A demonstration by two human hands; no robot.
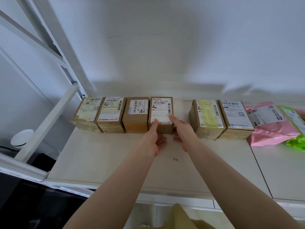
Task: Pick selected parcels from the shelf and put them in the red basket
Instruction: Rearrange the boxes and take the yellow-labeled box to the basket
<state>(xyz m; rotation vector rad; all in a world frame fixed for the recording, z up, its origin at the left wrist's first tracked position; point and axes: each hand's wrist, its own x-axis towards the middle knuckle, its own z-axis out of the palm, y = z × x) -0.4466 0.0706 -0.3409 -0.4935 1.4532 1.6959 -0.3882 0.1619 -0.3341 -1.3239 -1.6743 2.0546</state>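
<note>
A row of brown cardboard parcels with white labels stands on the white shelf (102, 156). Both my hands hold the fourth box from the left, the one labelled 866 303 666 (161, 106). My left hand (154, 139) has its thumb on the label's lower left and its fingers under the box's front. My right hand (181, 133) has its thumb on the label's lower right and its fingers at the box's right side. The box still touches the orange-taped box (136, 115) on its left. No red basket is in view.
Two more boxes (99, 113) stand at the row's left end. Past a gap to the right come two boxes (221, 118), then a pink mailer bag (270, 126) and a green bag (295, 141). A white shelf frame (47, 119) rises at left.
</note>
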